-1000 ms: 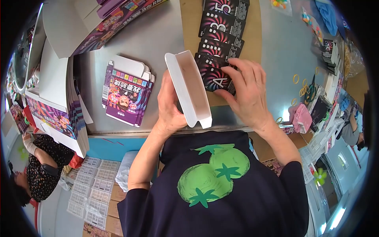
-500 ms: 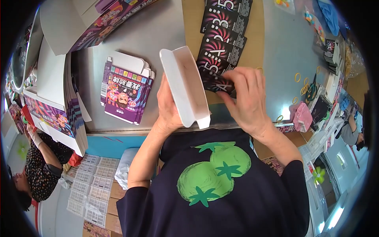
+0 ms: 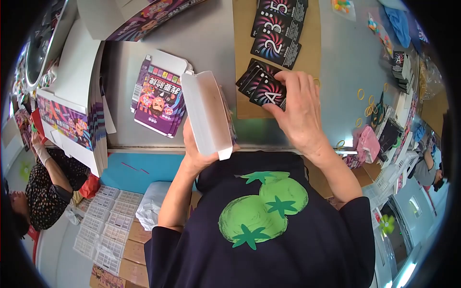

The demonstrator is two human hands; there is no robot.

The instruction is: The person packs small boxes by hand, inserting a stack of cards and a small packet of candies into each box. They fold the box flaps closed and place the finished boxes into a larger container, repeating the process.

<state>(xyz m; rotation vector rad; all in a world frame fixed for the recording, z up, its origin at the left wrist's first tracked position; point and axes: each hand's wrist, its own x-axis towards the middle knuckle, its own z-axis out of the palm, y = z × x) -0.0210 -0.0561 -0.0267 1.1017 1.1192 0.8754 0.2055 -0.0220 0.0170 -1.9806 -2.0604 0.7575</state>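
Note:
My left hand is closed around an open carton, its white inside and raised flap showing. To the right, my right hand pinches a fanned stack of black packets between thumb and fingers. The top packet bears a large "A" on a pink and purple burst. Beyond this stack, more overlapping black packets lie in a row, marked "2", "3" and "5". Left of the carton, several flattened purple cartons lie stacked on the metal table.
A brown cardboard sheet lies under the packets. Large printed display boxes stand at the left. Yellow rubber bands, a pink cloth and a pile of black packets are at the right. Another person is at far left.
My right hand has gathered several packets into a fanned stack, leaving a gap below the "2" packet. My left hand and the carton have shifted left, away from the packets.

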